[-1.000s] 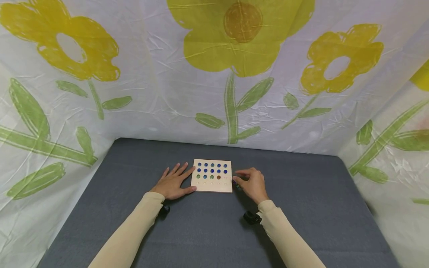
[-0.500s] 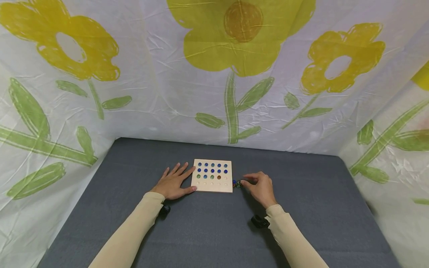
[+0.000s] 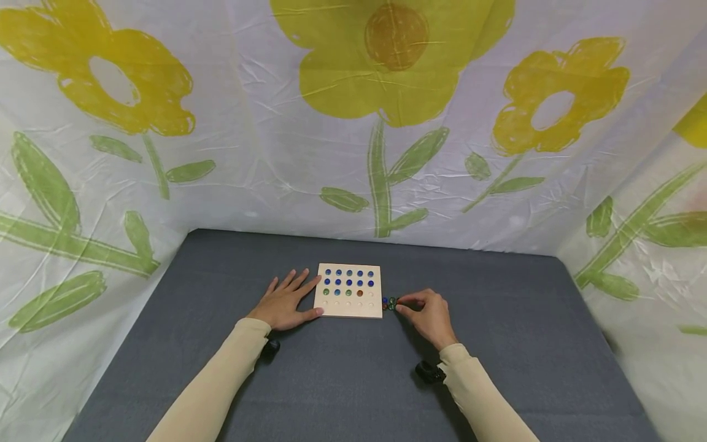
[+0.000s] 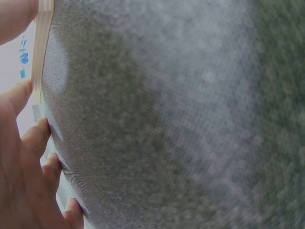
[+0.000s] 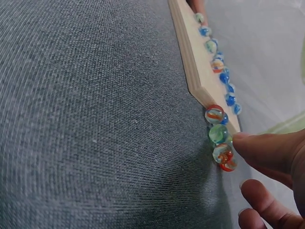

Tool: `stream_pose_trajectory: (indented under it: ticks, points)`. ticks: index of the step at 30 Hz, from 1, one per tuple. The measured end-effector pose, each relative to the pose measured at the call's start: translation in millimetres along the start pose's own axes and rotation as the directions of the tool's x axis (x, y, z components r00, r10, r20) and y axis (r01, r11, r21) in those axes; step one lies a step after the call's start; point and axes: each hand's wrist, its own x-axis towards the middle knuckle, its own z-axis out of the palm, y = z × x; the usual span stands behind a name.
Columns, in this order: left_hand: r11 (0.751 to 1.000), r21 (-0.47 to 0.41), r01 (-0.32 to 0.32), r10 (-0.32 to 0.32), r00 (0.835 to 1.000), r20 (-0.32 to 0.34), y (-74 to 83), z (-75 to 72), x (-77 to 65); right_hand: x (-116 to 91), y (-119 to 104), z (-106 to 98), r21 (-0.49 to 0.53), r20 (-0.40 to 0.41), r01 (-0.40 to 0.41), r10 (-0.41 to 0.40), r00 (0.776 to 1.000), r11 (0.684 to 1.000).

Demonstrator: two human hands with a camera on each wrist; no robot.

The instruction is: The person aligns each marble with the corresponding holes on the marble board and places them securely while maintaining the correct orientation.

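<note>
A pale wooden board (image 3: 364, 305) with rows of round hollows lies on the table. Blue marbles (image 3: 349, 282) fill the two far rows; green, blue and reddish-brown ones sit in the third. My left hand (image 3: 283, 307) is spread flat at the board's left side, thumb and index fingertips on its edge. Against the right edge lies a small cluster of loose clear marbles (image 5: 218, 134), with green, red and blue swirls. Thumb and index fingertips of my right hand (image 3: 431, 316) come close together right at this cluster's right end; I cannot tell whether they pinch a marble.
Dark grey cloth (image 3: 342, 380) covers the table. Behind and beside it hangs a white sheet (image 3: 265, 153) printed with yellow flowers. A black wrist camera (image 3: 429, 372) sits under the right wrist, another (image 3: 270, 348) under the left.
My right hand has moved right, away from the board's edge, and its thumb and index tips have drawn together at the loose marbles, now uncovered. The left hand stays put.
</note>
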Motion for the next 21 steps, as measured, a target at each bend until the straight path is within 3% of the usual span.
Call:
stream_pose_trajectory:
  ticks: [21]
  points:
    - [1.0, -0.003, 0.003, -0.003, 1.0, -0.001, 1.4, -0.9, 0.3, 1.0, 3.6, 4.4, 0.004, -0.008, 0.01, -0.01, 1.0, 1.0]
